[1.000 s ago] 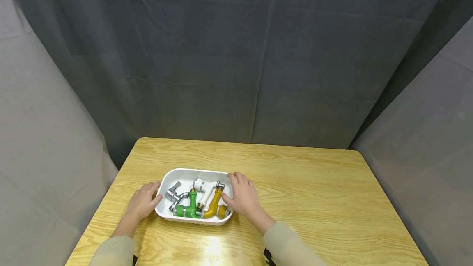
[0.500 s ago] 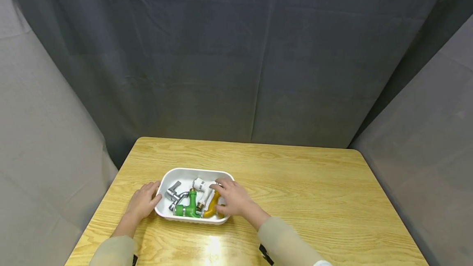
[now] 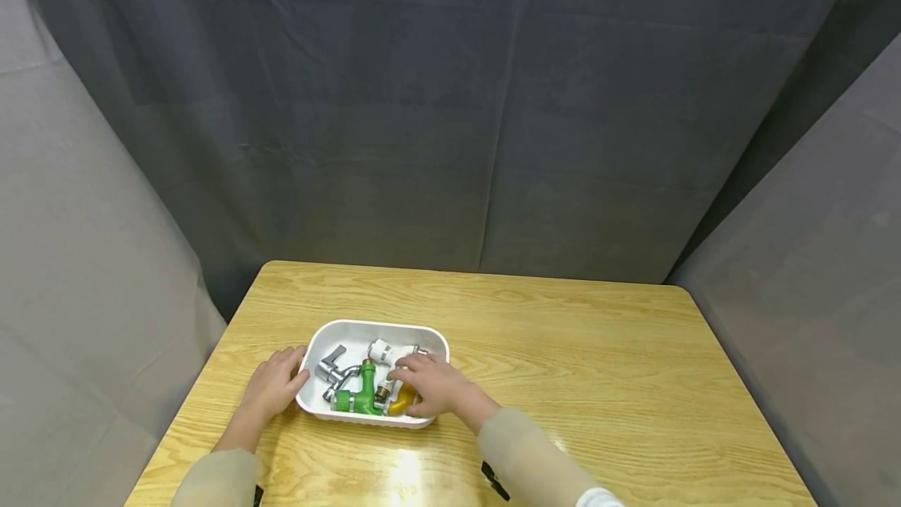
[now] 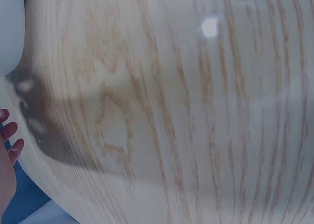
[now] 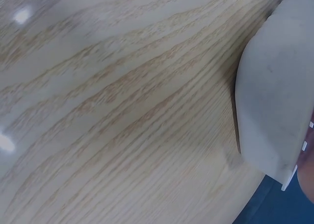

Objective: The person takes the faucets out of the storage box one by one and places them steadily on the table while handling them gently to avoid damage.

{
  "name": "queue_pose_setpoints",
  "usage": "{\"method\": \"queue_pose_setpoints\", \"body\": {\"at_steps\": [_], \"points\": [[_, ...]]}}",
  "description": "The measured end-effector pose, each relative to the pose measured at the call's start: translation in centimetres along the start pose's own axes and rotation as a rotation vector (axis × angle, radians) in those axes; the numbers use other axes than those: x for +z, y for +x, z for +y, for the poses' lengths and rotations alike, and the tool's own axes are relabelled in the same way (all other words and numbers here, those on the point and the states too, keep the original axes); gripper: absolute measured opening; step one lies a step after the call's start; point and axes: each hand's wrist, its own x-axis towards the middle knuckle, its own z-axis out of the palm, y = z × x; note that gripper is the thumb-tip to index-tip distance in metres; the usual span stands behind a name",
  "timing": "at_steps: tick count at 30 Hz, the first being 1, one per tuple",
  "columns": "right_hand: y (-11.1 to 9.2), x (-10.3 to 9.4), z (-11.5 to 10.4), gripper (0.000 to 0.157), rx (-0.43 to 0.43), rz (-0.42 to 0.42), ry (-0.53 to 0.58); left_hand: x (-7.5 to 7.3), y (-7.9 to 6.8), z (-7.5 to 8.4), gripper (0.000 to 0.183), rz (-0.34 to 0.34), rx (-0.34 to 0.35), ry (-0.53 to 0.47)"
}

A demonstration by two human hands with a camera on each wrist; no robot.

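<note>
A white plastic tray (image 3: 336, 334) stands on the table with taps lying in it. My left hand (image 3: 273, 383) rests at its left end, fingers along the outer wall and thumb at the rim. Over the right end reaches my right hand (image 3: 436, 386), its fingers and thumb spread above a yellow tap (image 3: 403, 401) that it partly covers. Left of that lie a green tap (image 3: 366, 393) and a chrome tap (image 3: 328, 368). A white tap (image 3: 380, 351) sits behind, partly under the right fingers. The right wrist view shows the tray's outer wall (image 5: 274, 87); the right fingers are mostly hidden there.
The tray is on the left half of a wooden table (image 3: 577, 382). A dark grey curtain (image 3: 450, 116) hangs behind the table's far edge. Light grey cloths (image 3: 91, 257) stand along both sides.
My right hand has left the tray's right rim and moved left, in over the yellow tap. The left hand, tray and taps stay where they were.
</note>
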Motion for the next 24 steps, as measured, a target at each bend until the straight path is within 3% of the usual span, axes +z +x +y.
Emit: {"method": "queue_pose_setpoints", "body": {"at_steps": [12, 20, 24], "points": [[0.6, 0.2, -0.5, 0.042, 0.019, -0.056, -0.042, 0.0, -0.1, 0.0, 0.044, 0.006, -0.004, -0.001], [1.1, 0.3, -0.9, 0.039, 0.027, -0.14, -0.093, 0.1, -0.1, -0.1, 0.044, 0.003, -0.007, -0.001], [1.3, 0.5, -1.1, 0.036, 0.031, -0.138, -0.107, 0.1, 0.0, -0.1, 0.044, -0.008, -0.021, -0.005]]}}
